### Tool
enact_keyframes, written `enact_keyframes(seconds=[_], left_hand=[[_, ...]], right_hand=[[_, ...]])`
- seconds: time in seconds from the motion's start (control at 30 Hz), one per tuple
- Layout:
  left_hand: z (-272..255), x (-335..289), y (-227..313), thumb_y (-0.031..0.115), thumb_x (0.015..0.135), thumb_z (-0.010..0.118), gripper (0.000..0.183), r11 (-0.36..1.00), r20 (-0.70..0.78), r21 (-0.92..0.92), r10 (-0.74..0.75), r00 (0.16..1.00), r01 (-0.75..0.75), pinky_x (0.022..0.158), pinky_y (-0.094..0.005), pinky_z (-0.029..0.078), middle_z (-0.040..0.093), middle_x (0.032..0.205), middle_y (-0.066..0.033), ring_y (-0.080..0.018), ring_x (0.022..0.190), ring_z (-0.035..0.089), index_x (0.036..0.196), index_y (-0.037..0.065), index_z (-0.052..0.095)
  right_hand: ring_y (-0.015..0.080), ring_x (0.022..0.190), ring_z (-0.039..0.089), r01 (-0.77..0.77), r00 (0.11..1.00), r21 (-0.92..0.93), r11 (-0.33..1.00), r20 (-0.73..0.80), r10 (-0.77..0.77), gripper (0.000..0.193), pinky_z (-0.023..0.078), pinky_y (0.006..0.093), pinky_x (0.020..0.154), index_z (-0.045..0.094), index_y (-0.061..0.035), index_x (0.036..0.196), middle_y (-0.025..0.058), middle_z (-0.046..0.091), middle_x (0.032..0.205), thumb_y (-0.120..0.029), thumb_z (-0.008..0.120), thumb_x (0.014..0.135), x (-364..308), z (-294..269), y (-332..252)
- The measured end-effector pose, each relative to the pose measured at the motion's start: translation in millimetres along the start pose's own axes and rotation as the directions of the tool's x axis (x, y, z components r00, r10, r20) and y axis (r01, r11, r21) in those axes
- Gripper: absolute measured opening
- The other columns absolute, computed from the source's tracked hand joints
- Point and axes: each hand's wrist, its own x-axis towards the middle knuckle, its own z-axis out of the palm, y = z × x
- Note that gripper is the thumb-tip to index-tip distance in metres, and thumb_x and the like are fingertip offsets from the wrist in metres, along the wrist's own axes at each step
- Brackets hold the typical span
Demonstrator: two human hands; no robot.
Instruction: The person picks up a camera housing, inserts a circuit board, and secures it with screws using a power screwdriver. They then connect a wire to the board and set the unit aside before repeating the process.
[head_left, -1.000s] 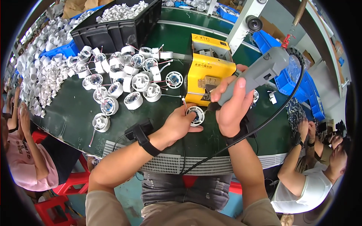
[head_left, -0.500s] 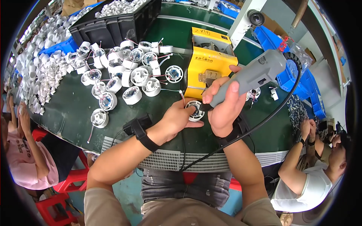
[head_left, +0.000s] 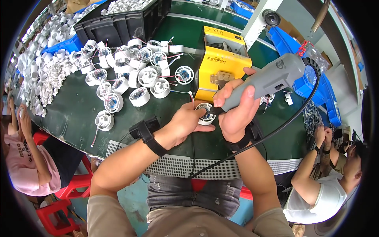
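Observation:
My left hand grips a round white plastic housing with a small circuit board inside, its thumb over the top and a finger stretched beneath. A thin wire lead with a white plug rises beside that hand. My right hand is wrapped round a grey corded electric screwdriver, held slanting with its dark nose down at the housing's right edge. The bit's tip is hidden by the nose and fingers. Just beyond both hands stands a yellow box-shaped machine with a metal block on its front.
Several similar white housings with wires lie on the green table at left. Behind them are a black crate and a heap of white parts. A black cable loops past my right forearm. Blue bins stand right. People sit on both sides.
The screwdriver's rear end has dipped slightly and shifted right. My left hand keeps its hold on the housing, and the whole view has shifted a little.

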Motion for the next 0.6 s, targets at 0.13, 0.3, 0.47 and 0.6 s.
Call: enact_keyframes(seconds=[0.13,0.3,0.47,0.6], left_hand=[[0.0,-1.1,0.2,0.011,0.098,0.041,0.033,1.0,0.009,-0.001,0.008,1.0,-0.008,0.085,-0.037,0.057,0.059,0.112,-0.0127,-0.024,0.097,0.064,0.127,-0.005,0.043],[-0.4,-2.3,1.0,0.01,0.098,0.041,0.032,1.0,0.004,-0.005,0.01,1.0,-0.01,0.085,-0.0366,0.058,0.058,0.112,-0.0118,-0.0233,0.097,0.064,0.126,-0.005,0.044],[0.8,-1.1,-0.4,0.009,0.098,0.042,0.031,1.0,0.009,0.016,0.019,1.0,-0.019,0.084,-0.036,0.058,0.056,0.115,-0.0118,-0.0223,0.098,0.063,0.125,-0.005,0.045],[1.1,1.9,-3.0,0.008,0.097,0.04,0.029,0.998,-0.02,0.026,0.05,0.999,-0.05,0.079,-0.0352,0.059,0.056,0.111,-0.0126,-0.0209,0.094,0.062,0.121,-0.006,0.048]], right_hand=[[0.0146,0.05,0.047,0.0,1.0,0.028,1.0,0.008,0.0,0.051,0.043,0.0285,0.048,0.033,-0.0041,0.124,0.0074,0.048,0.067,-0.044,0.046,0.095,-0.4,0.7,-2.3],[0.0145,0.05,0.047,-0.011,1.0,0.011,1.0,0.011,0.011,0.05,0.043,0.0287,0.048,0.033,-0.0042,0.124,0.0076,0.048,0.067,-0.043,0.046,0.095,-2.8,-0.3,-2.8],[0.0145,0.05,0.047,-0.022,1.0,-0.004,1.0,0.017,0.022,0.05,0.043,0.0287,0.049,0.033,-0.0039,0.123,0.0077,0.048,0.068,-0.043,0.046,0.095,-3.1,-1.9,-3.0],[0.0147,0.05,0.047,-0.025,0.999,-0.042,0.999,0.038,0.027,0.048,0.043,0.0282,0.049,0.034,-0.0035,0.123,0.008,0.048,0.067,-0.041,0.044,0.096,-1.9,-1.8,1.5]])
